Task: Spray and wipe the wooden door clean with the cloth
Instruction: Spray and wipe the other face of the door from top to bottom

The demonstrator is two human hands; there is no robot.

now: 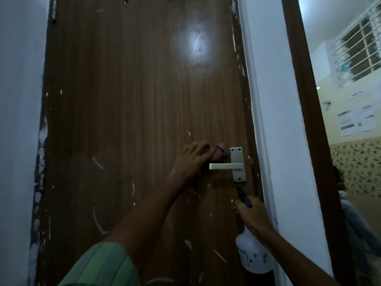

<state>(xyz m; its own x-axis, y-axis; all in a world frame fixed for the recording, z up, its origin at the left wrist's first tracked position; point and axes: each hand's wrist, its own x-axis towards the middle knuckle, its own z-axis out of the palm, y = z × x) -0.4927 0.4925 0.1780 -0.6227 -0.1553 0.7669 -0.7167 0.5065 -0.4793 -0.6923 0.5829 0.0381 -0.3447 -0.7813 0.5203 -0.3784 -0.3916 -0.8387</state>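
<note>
Item: my left hand [193,156], grip pressing cloth [219,152] on wooden door [123,110], frame centre; lever handle [225,166] lies horizontal just right. My right hand [252,213] grips spray bottle [252,252], lower right.

Cloth [219,153] mostly hidden under left hand [193,159]; spray bottle [252,254] neck hidden by right hand [252,213]; wall papers [355,119] at right unreadable.

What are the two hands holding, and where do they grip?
The left hand presses a bunched cloth against the door. The right hand grips the spray bottle round its neck.
</note>
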